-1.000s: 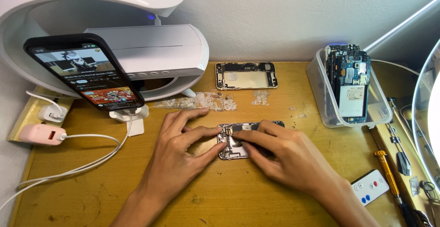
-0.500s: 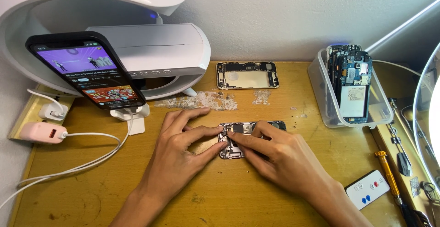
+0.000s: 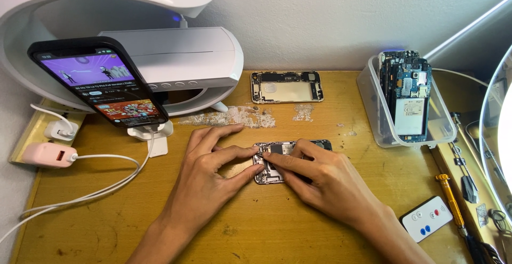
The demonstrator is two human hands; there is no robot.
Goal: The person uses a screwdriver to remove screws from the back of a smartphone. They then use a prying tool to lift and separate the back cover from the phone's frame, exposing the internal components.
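The wooden bench carries everything here. At its back left stands a large white rounded lamp unit, with a lit smartphone propped on a stand in front of it. To the right sits a clear plastic tub holding several upright circuit boards, and an emptied phone frame lies flat near the wall.

In the middle of the bench lies the opened phone body, flat, its exposed boards facing up. The left hand pins its left end between thumb and forefinger, fingers half curled. The right hand lies over its right part, fingers bent, forefinger tip pressing on the inner parts; whether it pinches anything small I cannot tell.

The body looks light, thin and stiff, yet delicate inside: connectors and boards would likely crack or tear under pressure. It seems best held by the metal edges, not the innards.

A white remote and a yellow-handled screwdriver lie at the right.
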